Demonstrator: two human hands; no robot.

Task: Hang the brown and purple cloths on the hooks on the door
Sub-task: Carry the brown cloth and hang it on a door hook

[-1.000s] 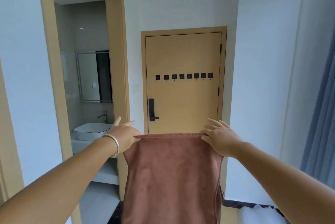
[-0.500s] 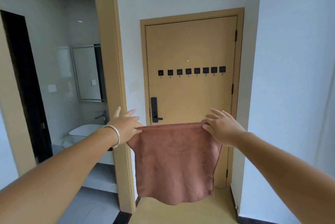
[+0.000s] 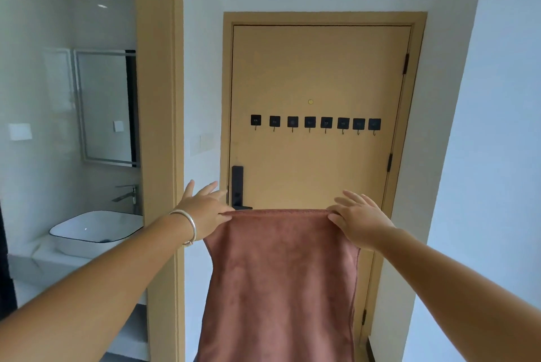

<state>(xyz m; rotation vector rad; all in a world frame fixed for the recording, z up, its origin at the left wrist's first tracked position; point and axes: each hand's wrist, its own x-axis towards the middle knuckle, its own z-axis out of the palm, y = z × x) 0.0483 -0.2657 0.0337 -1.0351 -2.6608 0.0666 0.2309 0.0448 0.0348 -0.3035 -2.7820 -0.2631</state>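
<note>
A brown cloth (image 3: 281, 279) hangs stretched flat in front of me, held by its top edge. My left hand (image 3: 202, 209), with a silver bangle on the wrist, pinches the top left corner. My right hand (image 3: 358, 219) pinches the top right corner. Behind the cloth stands a tan door (image 3: 319, 74), shut, with a row of several black hooks (image 3: 314, 123) across its middle, well above my hands. All the hooks are bare. No purple cloth is in view.
A black handle and lock (image 3: 237, 186) sits on the door's left side, just above the cloth's edge. To the left, a tan frame (image 3: 156, 127) opens onto a bathroom with a white basin (image 3: 93, 230), tap and mirror (image 3: 105, 106). White walls flank the door.
The door has come nearer and fills more of the view. Both hands still hold the brown cloth the same way, and its lower edge has dropped out of sight.
</note>
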